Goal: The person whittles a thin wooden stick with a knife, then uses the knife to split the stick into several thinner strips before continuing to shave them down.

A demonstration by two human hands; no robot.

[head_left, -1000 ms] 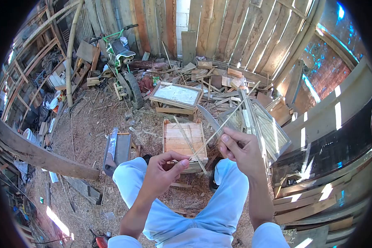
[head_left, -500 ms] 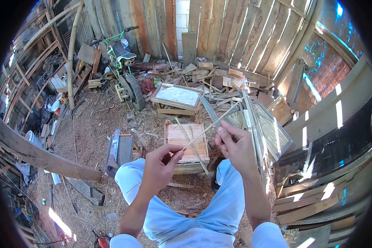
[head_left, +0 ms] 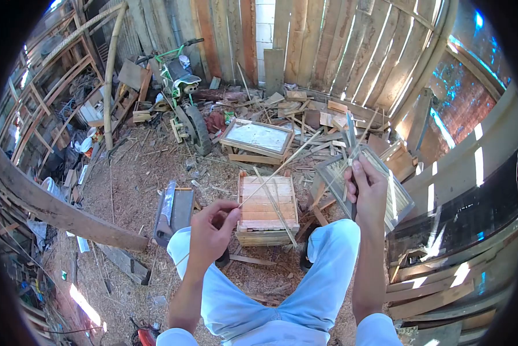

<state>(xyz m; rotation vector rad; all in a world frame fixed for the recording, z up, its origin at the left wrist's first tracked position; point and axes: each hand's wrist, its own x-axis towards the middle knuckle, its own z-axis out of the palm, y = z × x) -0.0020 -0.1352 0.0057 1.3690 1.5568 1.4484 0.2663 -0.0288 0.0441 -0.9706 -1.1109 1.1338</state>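
My left hand — fingers narrowing, pinching one thin stick that is slanting forward and right. My right hand — closing round a knife, its blade pointing away. Box: standing ahead, between my hands; second stick lying across its top. Saw: resting left of my left hand.

Pretty bright daylight leaks through the plank wall, hard white streaks glare at right, and fisheye bends the edges (all 4 corners are black).
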